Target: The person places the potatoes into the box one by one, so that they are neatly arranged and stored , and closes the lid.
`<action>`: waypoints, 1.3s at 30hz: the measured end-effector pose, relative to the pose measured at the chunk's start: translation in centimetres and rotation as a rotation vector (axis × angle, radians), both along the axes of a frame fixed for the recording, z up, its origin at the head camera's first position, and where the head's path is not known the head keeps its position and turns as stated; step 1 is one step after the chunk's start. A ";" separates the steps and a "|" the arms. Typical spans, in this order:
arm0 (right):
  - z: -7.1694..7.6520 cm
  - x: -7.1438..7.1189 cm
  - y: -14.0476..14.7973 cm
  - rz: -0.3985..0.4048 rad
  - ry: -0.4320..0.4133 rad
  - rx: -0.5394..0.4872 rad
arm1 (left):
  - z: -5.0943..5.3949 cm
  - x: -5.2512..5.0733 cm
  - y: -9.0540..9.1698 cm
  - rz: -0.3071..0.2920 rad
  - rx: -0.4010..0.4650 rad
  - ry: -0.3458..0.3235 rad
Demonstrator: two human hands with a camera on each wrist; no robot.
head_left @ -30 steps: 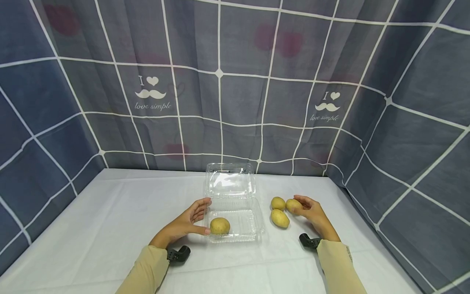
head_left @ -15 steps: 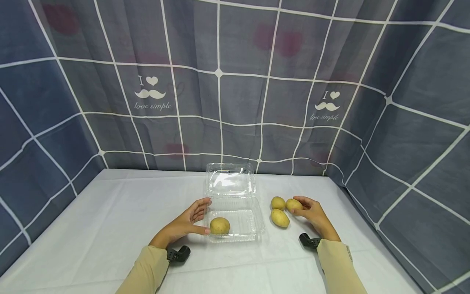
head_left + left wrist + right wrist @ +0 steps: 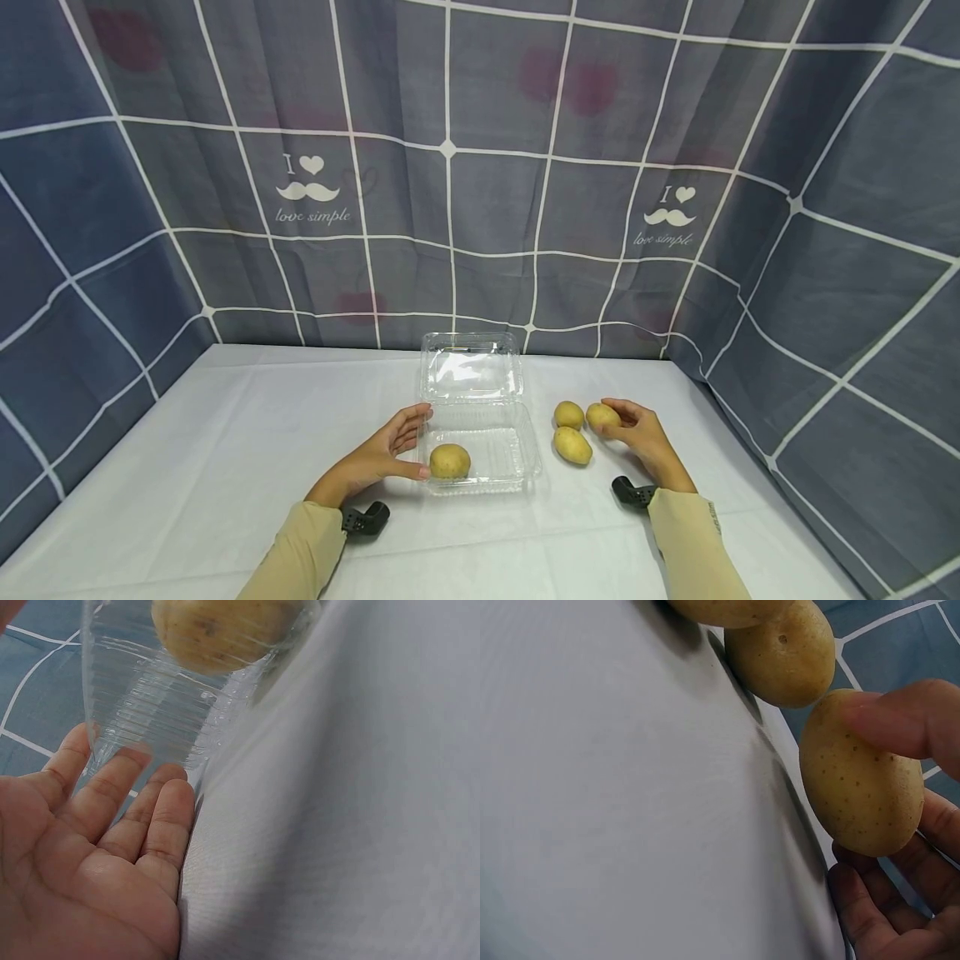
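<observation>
Right hand (image 3: 639, 435) pinches an oval yellow potato (image 3: 861, 784), its long axis steeply slanted in the right-wrist view; wide-spread left hand (image 3: 375, 454) touches a clear plastic clamshell (image 3: 497, 450).

Right fingers (image 3: 937, 821) partly hidden behind held potato (image 3: 859, 787), sleeve lettering (image 3: 713, 517) too small to read

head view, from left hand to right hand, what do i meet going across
Left hand → potato inside the clear container → pair of unheld potatoes → gripped potato → right hand.
</observation>
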State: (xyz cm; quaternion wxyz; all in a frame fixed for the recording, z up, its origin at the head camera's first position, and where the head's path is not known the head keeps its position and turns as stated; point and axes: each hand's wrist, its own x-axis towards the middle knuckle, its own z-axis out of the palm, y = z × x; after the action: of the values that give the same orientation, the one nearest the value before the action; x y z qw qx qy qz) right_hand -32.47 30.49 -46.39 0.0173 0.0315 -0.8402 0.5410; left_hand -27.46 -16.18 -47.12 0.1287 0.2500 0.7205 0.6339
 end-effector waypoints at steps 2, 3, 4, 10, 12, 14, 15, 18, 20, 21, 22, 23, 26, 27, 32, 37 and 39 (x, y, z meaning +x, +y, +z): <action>0.3 0.2 -0.1 0.000 0.004 0.003 | 0.0 0.0 0.0 0.002 0.001 -0.004; 0.4 0.3 -0.2 0.001 0.005 0.006 | 0.0 0.1 0.0 0.003 0.002 -0.005; 0.5 0.3 -0.3 -0.001 0.003 0.006 | 0.0 0.1 0.0 0.003 0.003 -0.006; 1.5 0.4 -0.4 0.004 0.032 0.038 | 0.1 0.1 0.0 0.005 -0.002 -0.014; 1.9 0.5 -0.6 0.006 0.047 0.039 | 0.1 0.1 0.0 0.004 -0.006 -0.011; 2.2 0.6 -0.8 0.009 0.062 0.040 | 0.1 0.1 0.0 0.002 -0.006 -0.008; 2.4 0.6 -0.9 0.015 0.069 0.038 | 0.0 0.1 -0.1 0.000 -0.006 -0.006; 2.7 0.6 -1.1 0.033 0.085 0.015 | 0.0 0.0 -0.1 -0.002 0.001 -0.006; 2.8 0.6 -1.3 0.047 0.092 0.001 | -0.1 -0.1 -0.1 -0.001 0.004 -0.010; 2.9 0.6 -1.3 0.052 0.095 -0.011 | -0.1 -0.1 -0.1 0.000 0.005 -0.012; 2.9 0.6 -1.4 0.057 0.096 -0.019 | -0.1 -0.2 -0.1 -0.001 0.006 -0.013; 3.0 0.6 -1.5 0.058 0.095 -0.033 | -0.1 -0.2 -0.1 -0.001 0.007 -0.014; 3.2 0.6 -1.6 0.087 0.103 -0.053 | -0.1 -0.2 -0.1 -0.002 0.008 -0.015; 3.3 0.6 -1.7 0.095 0.106 -0.059 | -0.1 -0.2 -0.1 -0.003 0.008 -0.015; 3.7 0.7 -2.1 0.137 0.122 -0.074 | -0.1 -0.2 0.0 -0.002 0.009 -0.017; 4.0 0.8 -2.5 0.159 0.133 -0.053 | 0.0 -0.1 0.1 0.001 0.013 -0.028; 4.1 0.8 -2.6 0.166 0.140 -0.041 | 0.1 -0.1 0.1 0.004 0.012 -0.032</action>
State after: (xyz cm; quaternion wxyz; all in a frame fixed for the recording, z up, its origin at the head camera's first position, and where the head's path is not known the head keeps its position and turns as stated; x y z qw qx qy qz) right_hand -31.70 27.91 -42.28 0.0315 0.1383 -0.8202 0.5542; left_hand -27.59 -16.10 -47.05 0.1373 0.2394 0.7149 0.6425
